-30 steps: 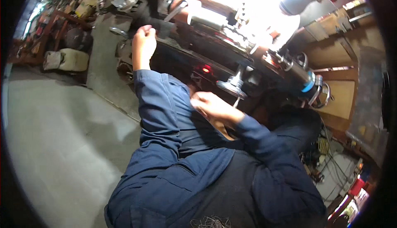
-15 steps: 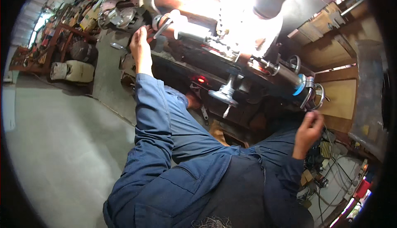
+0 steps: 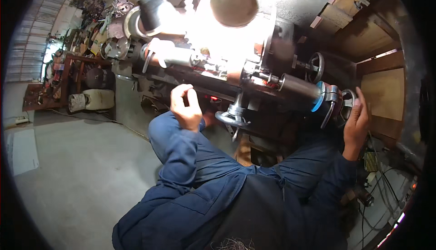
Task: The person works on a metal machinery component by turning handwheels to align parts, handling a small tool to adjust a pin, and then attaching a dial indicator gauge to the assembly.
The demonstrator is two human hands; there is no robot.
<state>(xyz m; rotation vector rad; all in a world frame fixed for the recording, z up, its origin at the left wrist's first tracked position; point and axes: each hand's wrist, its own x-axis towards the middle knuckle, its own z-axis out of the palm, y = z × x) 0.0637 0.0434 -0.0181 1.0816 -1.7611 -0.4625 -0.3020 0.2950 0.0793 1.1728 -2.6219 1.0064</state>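
Has right hand (image 3: 357, 125) at rim of end handwheel (image 3: 348, 109), fingers extended; cannot tell whether gripping. Shows blue ring (image 3: 322, 96) just left of that hand. Holds left hand (image 3: 186, 109) raised, half open, fingers loosely curled. Shows front handwheel (image 3: 232, 119) between both hands, nearer the left.

And over on the left, a cream plastic jerrycan (image 3: 100, 100) sits low by a reddish-brown wooden frame (image 3: 67, 78), with a dark rounded drum (image 3: 100, 78) just behind it! Smooth grey concrete floor (image 3: 91, 154) spreads out below, a flat white panel (image 3: 22, 152) near the edge, a ribbed metal wall (image 3: 32, 46) above, and far right, a pale plywood board (image 3: 384, 94)
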